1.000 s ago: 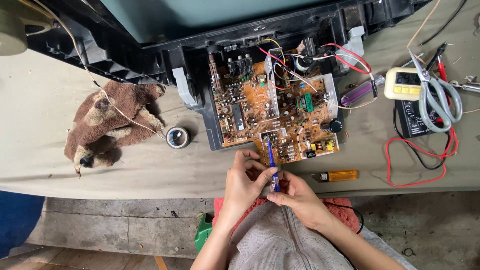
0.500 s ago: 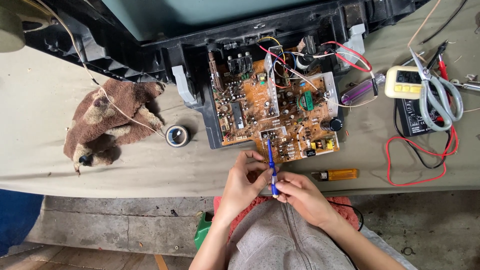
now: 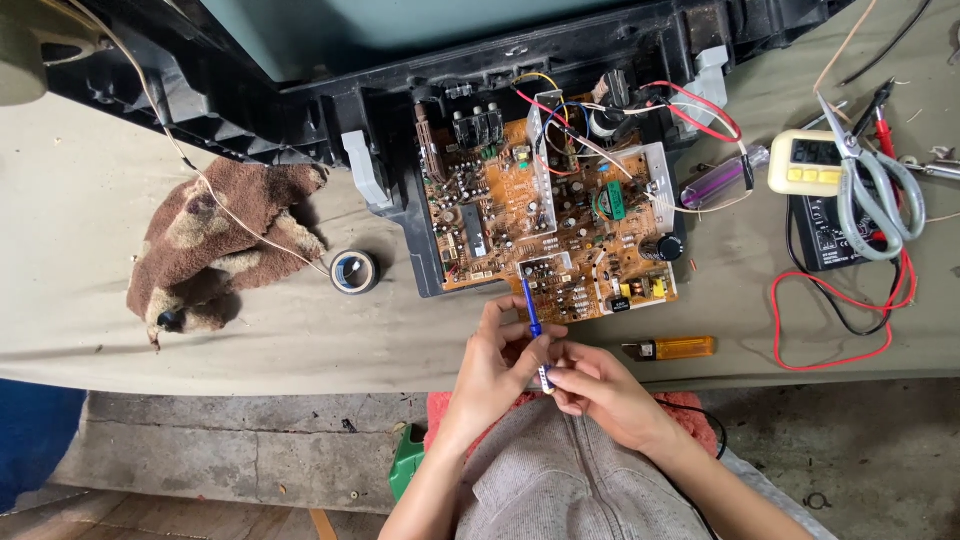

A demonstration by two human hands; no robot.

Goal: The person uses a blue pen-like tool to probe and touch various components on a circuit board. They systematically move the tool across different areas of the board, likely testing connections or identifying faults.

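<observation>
Bottom centre of frame, both hands meet just off the table edge (image 3: 300,370), over the lap. Left hand (image 3: 497,352) pinches a blue pen-like tool (image 3: 529,304), tip up toward the board (image 3: 545,225). Right hand (image 3: 598,385) is curled on something small and pale at the tool's lower end; both are grasping, not released.

Change vs 1 s ago: hands have slid a bit lower/right and closer together, and the tool sits slightly further off the board edge. Tool is off the board now, so the work is at the hands, not on the PCB.

Board unchanged at centre, in the black TV chassis (image 3: 300,90). Lighter (image 3: 672,349) just right of the hands, tape roll (image 3: 354,271) and brown rag (image 3: 215,250) at left, meter (image 3: 808,163), scissors (image 3: 870,190) and red leads (image 3: 840,320) at right; none moved.

Hard to see: the small item in the right fingers is mostly covered, can't ID. Tool's lower end hidden by fingers. Chassis top cut off by frame; green object (image 3: 408,462) under the left forearm only partly visible.
</observation>
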